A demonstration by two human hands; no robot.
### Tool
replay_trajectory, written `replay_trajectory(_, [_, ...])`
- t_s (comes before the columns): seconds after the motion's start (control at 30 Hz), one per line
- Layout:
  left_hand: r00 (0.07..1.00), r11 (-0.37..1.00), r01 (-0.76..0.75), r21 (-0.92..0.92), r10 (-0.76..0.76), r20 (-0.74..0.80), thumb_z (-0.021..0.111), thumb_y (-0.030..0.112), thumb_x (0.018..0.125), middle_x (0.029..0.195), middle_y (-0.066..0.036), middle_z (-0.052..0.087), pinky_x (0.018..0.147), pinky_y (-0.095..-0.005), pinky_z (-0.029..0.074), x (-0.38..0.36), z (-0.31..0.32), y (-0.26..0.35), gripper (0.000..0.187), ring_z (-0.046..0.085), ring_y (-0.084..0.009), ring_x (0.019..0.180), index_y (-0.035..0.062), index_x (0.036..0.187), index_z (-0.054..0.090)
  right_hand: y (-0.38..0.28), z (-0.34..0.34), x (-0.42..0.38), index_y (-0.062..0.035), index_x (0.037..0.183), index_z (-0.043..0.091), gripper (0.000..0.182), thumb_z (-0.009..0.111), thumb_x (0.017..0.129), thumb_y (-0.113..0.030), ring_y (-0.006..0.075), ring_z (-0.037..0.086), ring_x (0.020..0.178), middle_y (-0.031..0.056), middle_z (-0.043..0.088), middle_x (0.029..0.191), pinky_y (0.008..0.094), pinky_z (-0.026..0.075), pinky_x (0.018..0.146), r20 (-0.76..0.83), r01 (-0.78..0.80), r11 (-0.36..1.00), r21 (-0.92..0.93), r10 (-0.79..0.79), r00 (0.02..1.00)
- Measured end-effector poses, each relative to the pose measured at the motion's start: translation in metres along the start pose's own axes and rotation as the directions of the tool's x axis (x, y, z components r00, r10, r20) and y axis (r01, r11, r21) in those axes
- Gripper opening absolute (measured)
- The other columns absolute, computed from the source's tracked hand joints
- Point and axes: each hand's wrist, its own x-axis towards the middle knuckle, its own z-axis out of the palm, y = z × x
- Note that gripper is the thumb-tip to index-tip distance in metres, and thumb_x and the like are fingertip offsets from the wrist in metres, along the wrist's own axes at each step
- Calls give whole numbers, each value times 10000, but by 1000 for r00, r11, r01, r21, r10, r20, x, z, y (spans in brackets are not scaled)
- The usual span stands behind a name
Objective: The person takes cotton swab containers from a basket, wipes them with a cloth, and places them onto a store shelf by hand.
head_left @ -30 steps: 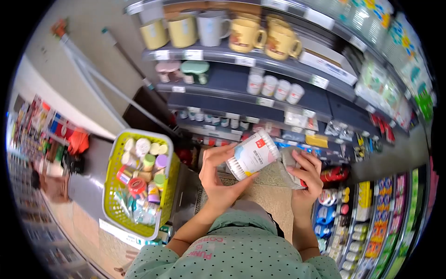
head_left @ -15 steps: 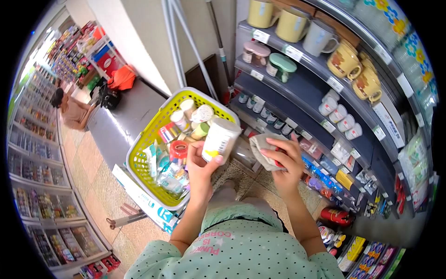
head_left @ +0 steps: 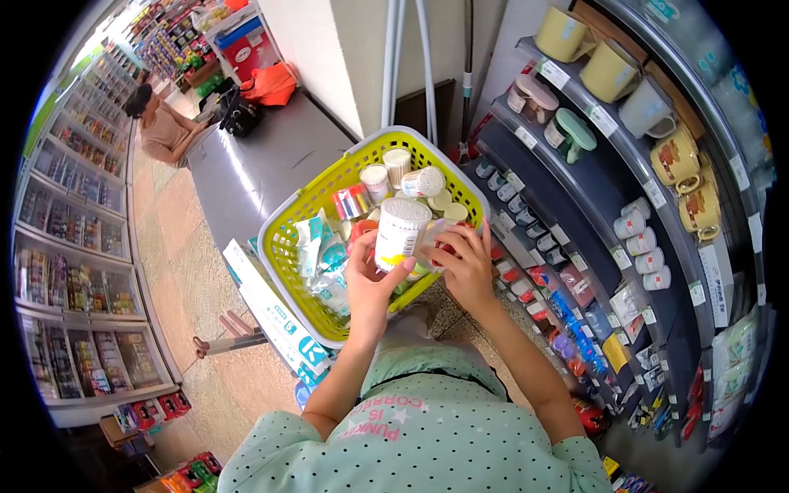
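A white lidded canister [head_left: 403,228] with a barcode and a yellow mark is gripped by my left hand [head_left: 368,279], thumb across its lower front. Close to its right side, my right hand [head_left: 467,267] has bent fingers around something clear that I cannot make out, at the basket's near right part. Beneath both hands is the yellow-green basket [head_left: 289,275] with a grey rim. Inside it lie white-lidded tubs [head_left: 376,182], a tub of cotton swabs [head_left: 423,181], a multicoloured pack [head_left: 351,201] and white and teal packets [head_left: 329,275].
A grey counter [head_left: 263,156] holds a black bag [head_left: 240,115] and an orange bag [head_left: 269,84]. A person [head_left: 164,127] sits beside it. Shelves with mugs [head_left: 610,72] and small cups [head_left: 641,238] rise at the right. Display cases [head_left: 74,279] line the left.
My left hand and the canister have moved slightly right in view. My right hand has come left to the canister, and the grey cloth it held is no longer visible. The view has shifted.
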Motion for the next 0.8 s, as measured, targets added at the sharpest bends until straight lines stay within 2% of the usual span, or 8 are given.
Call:
replay_trajectory(0.13, [999,998,-35,60,35,15,808,-17,803,1199,-82,633,920,-301,540,2,-2,-7,545,634,-157,1102,21,1251,500,4,11,3,-193,1076,739,398,683,758,40,262,530,1235,-18,646,1141,726,182,1154,68,5,1000,-21,-4,998])
replay_trajectory(0.17, [998,996,-53,67,52,20,814,-9,801,1198,-81,631,921,-300,539,2,-1,-9,546,633,-156,1104,22,1247,500,6,11,4,-156,1072,717,362,705,752,13,279,485,1319,-5,629,1198,748,147,1150,104,6,1000,15,-8,995])
replay_trajectory(0.3, [996,985,-86,147,81,41,831,20,794,1186,-87,626,932,-310,538,3,4,-9,553,630,-166,1115,27,1237,501,6,13,7,-116,1039,686,326,773,726,-94,297,379,1433,25,581,1285,771,78,1143,176,-17,1000,-6,18,984])
replay_trajectory(0.4, [992,977,-118,176,109,61,839,25,783,1178,-95,628,942,-319,537,5,7,-9,565,629,-175,1117,25,1235,499,1,8,10,-93,1057,674,361,797,727,-171,321,396,1420,35,600,1238,773,70,1136,139,-55,998,15,53,989])
replay_trajectory(0.5, [991,974,-128,189,116,74,851,29,764,1167,-99,631,943,-326,534,7,10,-10,583,633,-182,1103,24,1227,497,0,2,10,-70,1179,659,524,825,723,-269,349,391,1428,54,605,1311,743,50,1150,84,-78,996,35,75,994])
replay_trajectory(0.6, [985,963,-171,210,160,70,863,33,745,1159,-102,636,931,-333,531,8,14,-13,594,639,-187,1077,24,1213,497,-11,-15,19,-61,1341,595,701,826,733,-320,373,375,1442,84,565,1433,696,37,1174,-52,-134,986,95,139,989])
replay_trajectory(0.63, [981,957,-192,219,182,68,867,35,740,1156,-103,638,926,-336,530,8,16,-14,596,641,-189,1067,25,1207,497,-10,-21,18,-67,1471,485,826,812,755,-314,376,344,1465,111,486,1530,660,33,1191,-54,-138,987,81,143,988])
replay_trajectory(0.8, [947,901,-322,291,302,111,904,81,695,1113,-117,648,872,-348,531,11,28,-11,618,656,-195,1000,21,1169,512,-21,-47,18,-62,1531,382,934,813,727,-263,380,325,1477,138,461,1539,629,67,1200,-28,-250,932,261,267,963])
